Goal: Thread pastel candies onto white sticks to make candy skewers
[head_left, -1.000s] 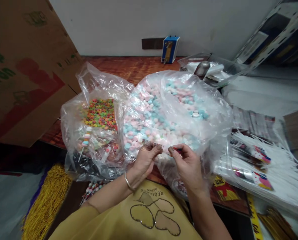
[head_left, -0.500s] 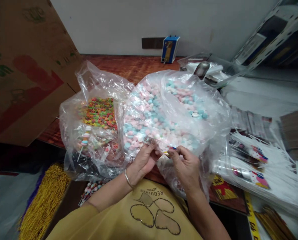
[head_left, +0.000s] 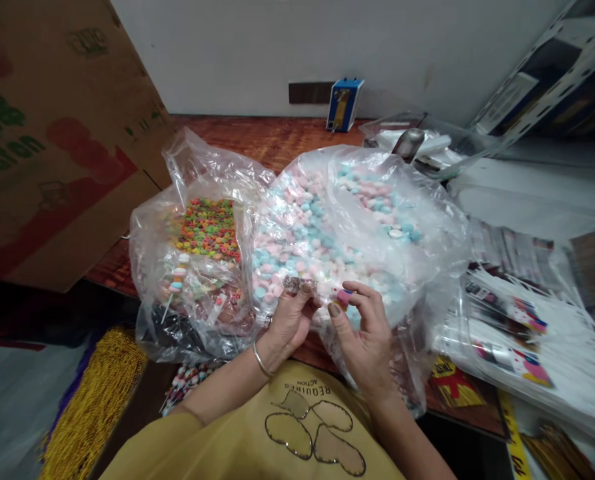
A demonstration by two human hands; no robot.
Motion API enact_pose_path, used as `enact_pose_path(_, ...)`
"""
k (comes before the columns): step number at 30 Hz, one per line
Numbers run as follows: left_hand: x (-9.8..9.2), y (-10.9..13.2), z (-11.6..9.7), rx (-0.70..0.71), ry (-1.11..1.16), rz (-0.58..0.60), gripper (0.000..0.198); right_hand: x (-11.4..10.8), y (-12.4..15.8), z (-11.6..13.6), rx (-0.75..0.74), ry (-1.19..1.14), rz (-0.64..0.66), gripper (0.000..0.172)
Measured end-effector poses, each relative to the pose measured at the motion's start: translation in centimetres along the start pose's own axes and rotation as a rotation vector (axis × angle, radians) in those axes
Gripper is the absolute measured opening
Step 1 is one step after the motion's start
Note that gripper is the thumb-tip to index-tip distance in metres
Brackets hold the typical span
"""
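Note:
Over the front of a big clear bag of pink, blue and white candies [head_left: 302,233], my left hand [head_left: 292,317] pinches a small clear plastic packet [head_left: 297,285] with a crinkled, shiny end. The packet's pink and blue printed end [head_left: 344,297] reaches toward my right hand [head_left: 367,333]. My right thumb and fingers are apart around that end; any light touch there is too small to make out. A second clear bag with colourful ring-shaped pieces [head_left: 210,227] lies left of the candies. On it rests a stick threaded with candies [head_left: 177,277].
A large cardboard box [head_left: 62,147] stands at left, above gold tasselled cords [head_left: 97,407]. White sticks [head_left: 567,333] and printed packets [head_left: 512,357] lie at right. A metal scoop [head_left: 408,143] rests in a clear tray behind, near a blue box [head_left: 346,105].
My right thumb and fingers have spread from their pinch, exposing more of the packet's pink end. My left hand keeps its hold. The whole view has shifted slightly.

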State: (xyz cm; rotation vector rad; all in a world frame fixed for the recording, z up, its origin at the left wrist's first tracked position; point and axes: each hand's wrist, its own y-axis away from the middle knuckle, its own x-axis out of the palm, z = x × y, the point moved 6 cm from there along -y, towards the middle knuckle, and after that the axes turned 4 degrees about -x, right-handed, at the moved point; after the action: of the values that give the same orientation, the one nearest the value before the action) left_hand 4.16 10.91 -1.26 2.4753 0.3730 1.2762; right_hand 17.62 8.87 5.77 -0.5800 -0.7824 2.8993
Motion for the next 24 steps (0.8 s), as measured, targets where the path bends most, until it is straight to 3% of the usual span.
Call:
enact_pose_path(5,-0.1,0.2,0.0,-0.061,-0.107,0.056,0.042,1.0,0.3,-1.5,0.079,-0.106,0.039,0.012)
enact_pose_path(9,-1.3,-0.1,0.6,-0.103,-0.052,-0.029,0.046,0.5,0.4,-1.4,0.033,-0.011,0.032,0.016)
enact_pose_path(14,-1.7,-0.6,2.0,-0.207,0.037,-0.056,0.052,0.7,0.4,-0.4,-0.095,0.067,0.054,0.010)
enact_pose_path(19,-1.7,-0.5,2.1,-0.312,0.173,-0.061,0.043,0.8,0.5,1.2,-0.232,0.100,0.060,0.011)
enact_pose_path(24,-1.6,-0.3,1.3,-0.328,0.261,-0.078,0.037,-0.4,0.6,2.9,-0.264,0.035,-0.003,0.027)
